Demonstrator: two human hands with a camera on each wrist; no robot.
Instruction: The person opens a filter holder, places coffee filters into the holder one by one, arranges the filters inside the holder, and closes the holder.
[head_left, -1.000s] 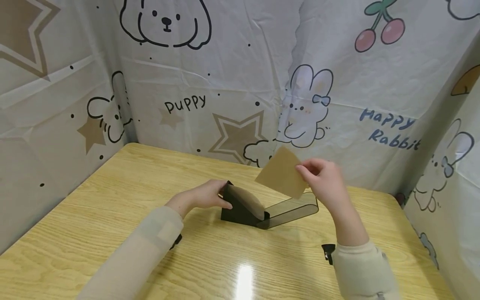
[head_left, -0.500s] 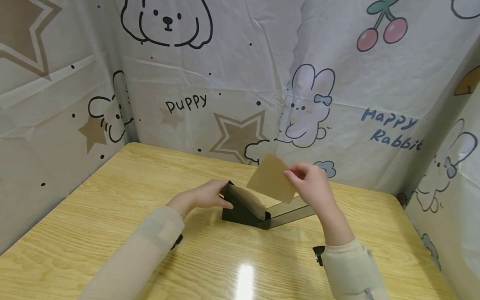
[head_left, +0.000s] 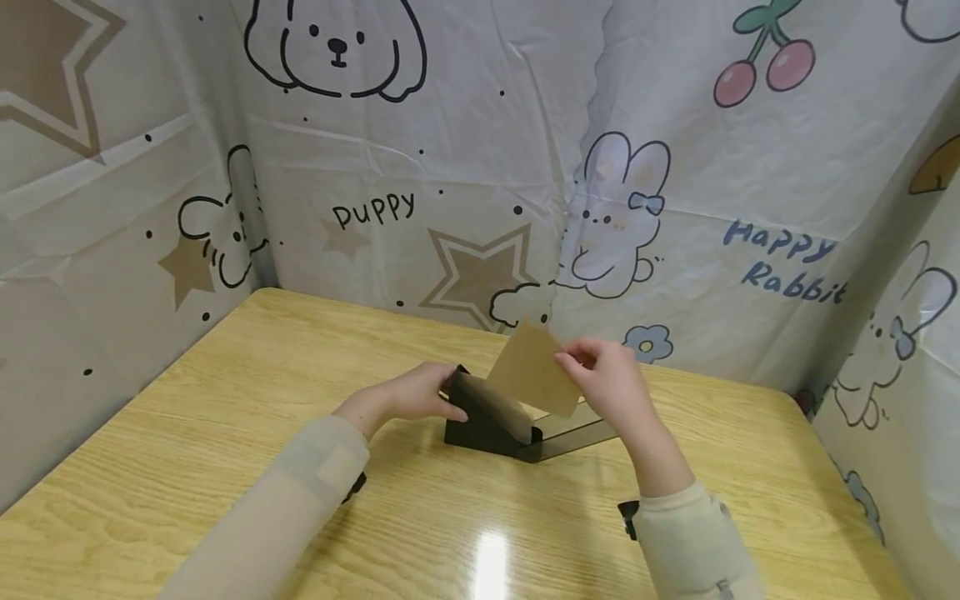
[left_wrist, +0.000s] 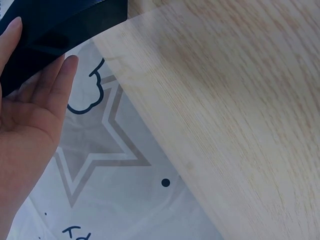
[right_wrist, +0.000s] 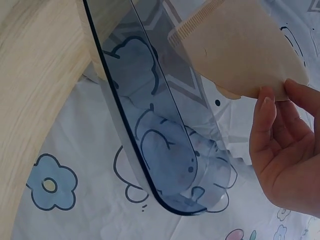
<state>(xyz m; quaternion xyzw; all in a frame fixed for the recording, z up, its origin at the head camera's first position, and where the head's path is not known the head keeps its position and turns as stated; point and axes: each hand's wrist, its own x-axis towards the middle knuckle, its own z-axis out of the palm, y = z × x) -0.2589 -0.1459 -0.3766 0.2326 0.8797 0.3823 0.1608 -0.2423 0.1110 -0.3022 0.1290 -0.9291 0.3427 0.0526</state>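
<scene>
My left hand [head_left: 408, 392] grips the back end of a black wedge-shaped filter holder [head_left: 480, 423] on the table, thumb on its near side. In the left wrist view, fingers [left_wrist: 62, 85] reach round the black box. The holder's smoky see-through lid [head_left: 570, 440] is swung out to the right. Inside stands a brownish stack of filters [head_left: 498, 400], partly hidden by the wall. My right hand [head_left: 611, 379] pinches a tan paper coffee filter [head_left: 528, 371] by its right edge, above the lid. The right wrist view shows the filter's crimped seam [right_wrist: 200, 22], with thumb and fingertips at its rim.
The wooden table [head_left: 420, 517] reaches back to a printed cloth wall [head_left: 450, 167]. More cloth hangs along the left and right sides. A black strap piece [head_left: 628, 518] juts from the right sleeve, and another [head_left: 354, 487] from the left.
The right hand has moved left and slightly down with the coffee filter, bringing it over the open holder. The left hand and the holder have stayed in place.
</scene>
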